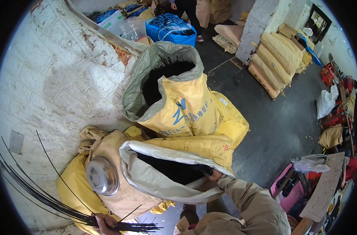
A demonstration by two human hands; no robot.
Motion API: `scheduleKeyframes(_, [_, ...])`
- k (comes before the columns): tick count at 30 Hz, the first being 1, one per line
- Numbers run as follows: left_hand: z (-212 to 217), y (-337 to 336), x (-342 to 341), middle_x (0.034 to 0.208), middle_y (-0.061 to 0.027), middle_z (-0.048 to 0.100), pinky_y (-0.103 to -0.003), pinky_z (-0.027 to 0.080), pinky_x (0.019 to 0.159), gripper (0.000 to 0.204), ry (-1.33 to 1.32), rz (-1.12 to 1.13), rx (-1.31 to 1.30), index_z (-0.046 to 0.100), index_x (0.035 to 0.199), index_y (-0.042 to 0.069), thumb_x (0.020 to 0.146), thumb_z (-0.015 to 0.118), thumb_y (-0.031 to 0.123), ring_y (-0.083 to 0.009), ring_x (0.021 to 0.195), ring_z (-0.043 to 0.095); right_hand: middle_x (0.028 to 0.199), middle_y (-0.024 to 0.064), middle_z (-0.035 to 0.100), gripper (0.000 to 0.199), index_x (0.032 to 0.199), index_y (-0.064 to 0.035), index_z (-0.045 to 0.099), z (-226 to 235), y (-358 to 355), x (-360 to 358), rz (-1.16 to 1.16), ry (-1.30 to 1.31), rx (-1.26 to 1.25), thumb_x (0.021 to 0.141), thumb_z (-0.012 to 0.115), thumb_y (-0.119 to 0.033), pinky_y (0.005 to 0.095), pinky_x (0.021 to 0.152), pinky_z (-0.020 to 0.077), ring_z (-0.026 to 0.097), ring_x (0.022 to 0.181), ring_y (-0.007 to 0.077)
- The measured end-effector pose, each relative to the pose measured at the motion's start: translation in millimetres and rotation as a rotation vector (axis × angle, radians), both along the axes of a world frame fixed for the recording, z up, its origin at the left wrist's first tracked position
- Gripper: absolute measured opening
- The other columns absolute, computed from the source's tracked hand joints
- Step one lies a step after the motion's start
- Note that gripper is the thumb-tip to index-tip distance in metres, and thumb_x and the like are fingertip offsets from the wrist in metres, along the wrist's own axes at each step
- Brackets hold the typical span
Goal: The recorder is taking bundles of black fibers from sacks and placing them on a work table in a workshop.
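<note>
At the lower left, my left hand (105, 223) is closed around a bundle of long, thin black strips (53, 203). They bend upward to the left, and their short ends stick out to the right of the fist. My right hand (214, 174) is at the right end of the mouth of a yellow sack with a white lining (147, 184). Dark contents (170, 168) fill its shadowed inside. The fingers of that hand are mostly hidden in the dark, so their grip does not show. Just beyond stands a taller yellow sack (186, 102), its mouth open on upright black strips (162, 74).
A shiny metal bowl (102, 175) rests on a tan sack (139, 203) by the white brick wall (69, 78). Farther off are a blue bag of strips (170, 29), stacked tan sacks (276, 58) and a standing person (188, 11). Cluttered shelving (323, 188) lines the right.
</note>
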State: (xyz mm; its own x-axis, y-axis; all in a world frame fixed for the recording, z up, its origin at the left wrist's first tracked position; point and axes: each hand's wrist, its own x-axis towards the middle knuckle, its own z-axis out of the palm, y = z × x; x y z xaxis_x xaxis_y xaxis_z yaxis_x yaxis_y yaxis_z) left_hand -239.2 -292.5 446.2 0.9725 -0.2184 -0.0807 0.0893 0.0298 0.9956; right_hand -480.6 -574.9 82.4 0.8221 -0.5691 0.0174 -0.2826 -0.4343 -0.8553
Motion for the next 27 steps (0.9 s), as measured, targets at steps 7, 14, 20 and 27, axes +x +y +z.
scheduleKeyframes(7, [-2, 2, 7, 0.054, -0.0016, 0.04, -0.024, 0.031, 0.047, 0.021, 0.033, 0.027, -0.006, 0.049, 0.076, 0.006, 0.09, 0.05, 0.022, -0.0108, 0.048, 0.034, 0.132, 0.0166, 0.042, 0.07, 0.127, -0.0164, 0.046, 16, 20, 26, -0.049, 0.292, -0.279, 0.063, 0.064, -0.04, 0.041, 0.105, 0.0264, 0.033, 0.125, 0.0328])
scheduleKeyframes(14, [-9, 0, 13, 0.054, -0.0009, 0.041, -0.024, 0.032, 0.045, 0.019, -0.023, 0.081, -0.01, 0.048, 0.075, 0.006, 0.089, 0.051, 0.018, -0.0099, 0.046, 0.035, 0.107, 0.0179, 0.057, 0.051, 0.115, -0.0075, 0.052, 65, -6, 17, -0.061, 0.173, -0.043, 0.068, 0.065, -0.023, 0.0404, 0.087, 0.0428, 0.055, 0.099, 0.0353])
scheduleKeyframes(20, [-11, -1, 9, 0.053, 0.0038, 0.032, -0.02, 0.025, 0.041, 0.015, -0.067, 0.066, -0.151, 0.047, 0.088, 0.008, 0.094, 0.045, 0.022, -0.0045, 0.043, 0.028, 0.096, 0.0116, 0.062, 0.043, 0.106, -0.0045, 0.055, 188, 8, 15, 0.04, -0.216, -0.035, 0.065, 0.069, -0.007, 0.0328, 0.074, 0.0485, 0.061, 0.085, 0.0244])
scheduleKeyframes(27, [4, 13, 24, 0.057, 0.0024, 0.036, -0.021, 0.028, 0.043, 0.011, -0.22, -0.084, -0.402, 0.048, 0.098, 0.009, 0.093, 0.046, 0.019, -0.0062, 0.046, 0.032, 0.083, 0.0029, 0.061, 0.018, 0.091, -0.0022, 0.06, 320, 6, 45, -0.239, -0.348, 0.183, 0.075, 0.068, -0.003, 0.0272, 0.068, 0.048, 0.058, 0.076, 0.0121])
